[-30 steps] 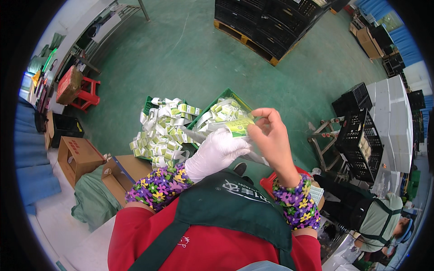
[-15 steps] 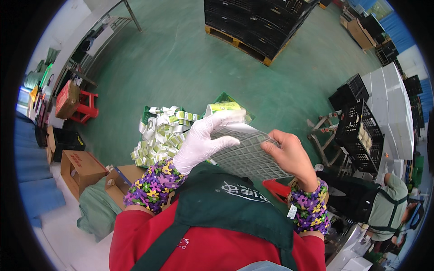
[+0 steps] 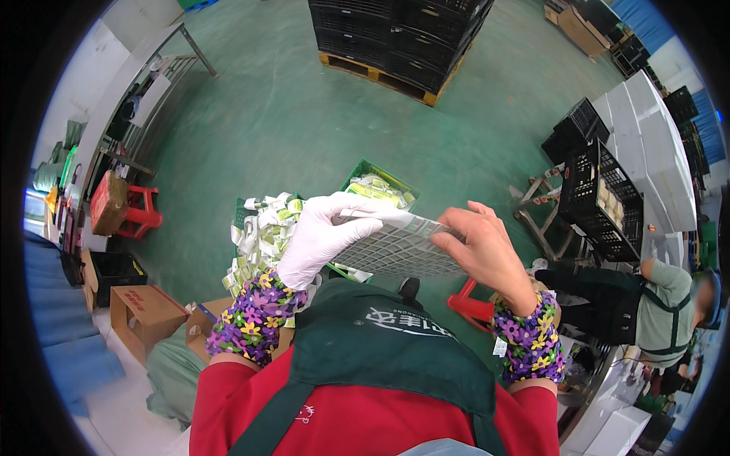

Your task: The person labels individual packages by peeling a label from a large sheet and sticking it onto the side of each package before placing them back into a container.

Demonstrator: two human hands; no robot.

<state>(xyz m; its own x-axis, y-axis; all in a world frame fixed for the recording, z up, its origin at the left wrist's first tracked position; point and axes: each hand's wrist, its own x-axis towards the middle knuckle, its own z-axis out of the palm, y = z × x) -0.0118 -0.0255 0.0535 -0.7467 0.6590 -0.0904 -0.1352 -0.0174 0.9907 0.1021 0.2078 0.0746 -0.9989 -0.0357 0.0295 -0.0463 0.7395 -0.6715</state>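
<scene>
My left hand (image 3: 318, 237), in a white glove, grips the left end of a grey grid-patterned flexible sheet (image 3: 395, 251) with a pale top edge. My bare right hand (image 3: 483, 247) has its fingers closed on the sheet's right end, thumb across the front. Just beyond, a green crate (image 3: 411, 182) holds pale green-and-white labelled items (image 3: 376, 186). To its left, a heap of white and green label strips (image 3: 258, 232) fills another green crate (image 3: 237, 216), partly behind my left hand.
Stacked black crates (image 3: 395, 38) stand on a pallet ahead. At right are a black crate (image 3: 608, 182) on a metal stand and a co-worker (image 3: 661, 304). At left are a steel table (image 3: 114, 114), red stool (image 3: 144, 213) and cardboard boxes (image 3: 144, 319). A red stool (image 3: 468, 304) is below my right hand.
The green label in my hands first gave way to the grey grid sheet facing me. Since then my left hand has shifted slightly leftward, and more of the crate behind shows.
</scene>
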